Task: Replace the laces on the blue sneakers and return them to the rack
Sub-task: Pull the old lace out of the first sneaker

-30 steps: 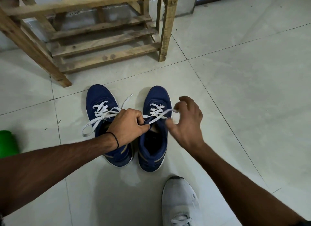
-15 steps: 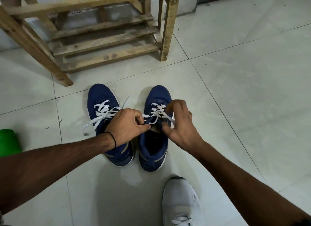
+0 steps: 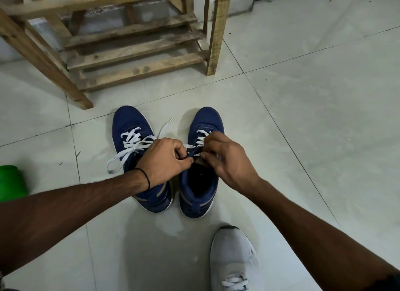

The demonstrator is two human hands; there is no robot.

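Observation:
Two blue sneakers stand side by side on the tiled floor, toes toward the wooden rack (image 3: 138, 50). The left sneaker (image 3: 129, 126) has loose white laces (image 3: 132, 144) trailing off both sides. The right sneaker (image 3: 205, 121) has a white lace (image 3: 201, 137) crossed through its front eyelets. My left hand (image 3: 164, 158) pinches the lace at the tongue of the right sneaker. Over the same spot, the curled fingers of my right hand (image 3: 227, 160) pinch the other lace end.
The wooden slatted rack stands just beyond the sneakers, one leg (image 3: 214, 30) at the right. A green object (image 3: 10, 182) sits at the left edge. My own white shoe (image 3: 233, 260) is on the floor near the bottom. Bare tiles stretch to the right.
My right hand has come in from the right side and closed down on the lace over the right sneaker's tongue. My left hand has stayed in place, still pinching.

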